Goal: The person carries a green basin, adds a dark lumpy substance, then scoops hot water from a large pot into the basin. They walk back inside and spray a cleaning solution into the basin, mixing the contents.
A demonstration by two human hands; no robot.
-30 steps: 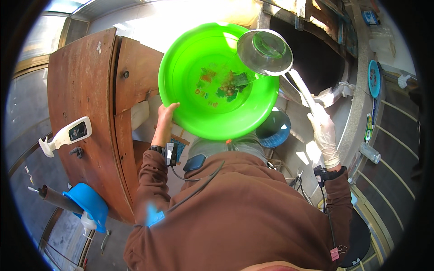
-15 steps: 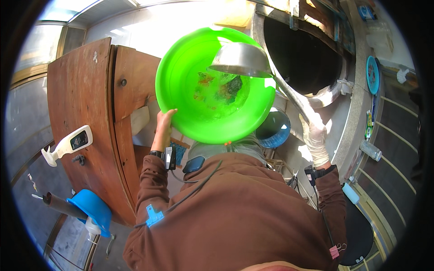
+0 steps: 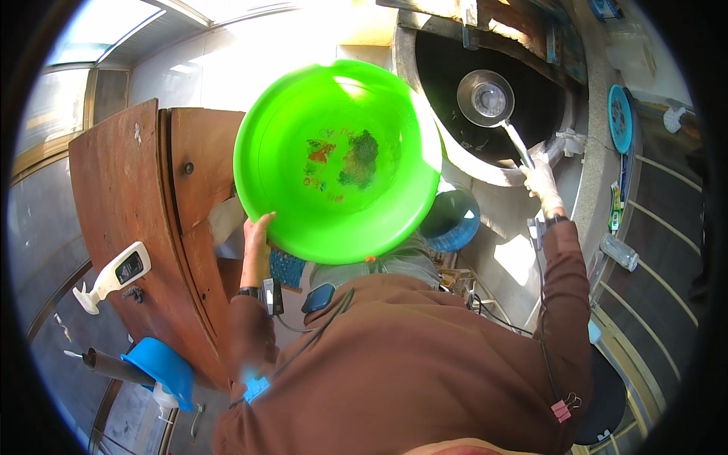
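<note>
My bare left hand [image 3: 258, 246] grips the lower left rim of a large bright green plastic basin [image 3: 277, 182]. The basin tilts toward me, and a colored printed pattern shows on its bottom. My right hand [image 3: 541, 184], in a pale glove, is closed round the handle of a metal ladle [image 3: 485, 98]. The ladle's round bowl is over the dark mouth of a large vat [image 3: 470, 161], to the right of the basin. Some liquid seems to glint in the bowl. The vat's depth is lost in shadow.
A blue tub [image 3: 464, 227] stands below the vat's rim. On the left is a brown wooden cabinet [image 3: 114, 197] with a white spray bottle [image 3: 121, 271] on it and a blue basin [image 3: 171, 368] nearby. Planks [image 3: 523, 34] cover the vat's far side. A clear bottle [image 3: 618, 252] lies at the right ledge.
The ladle has moved right, from upside down over the green basin to bowl-up over the vat. My left hand and the basin have shifted slightly left and lower in view.
</note>
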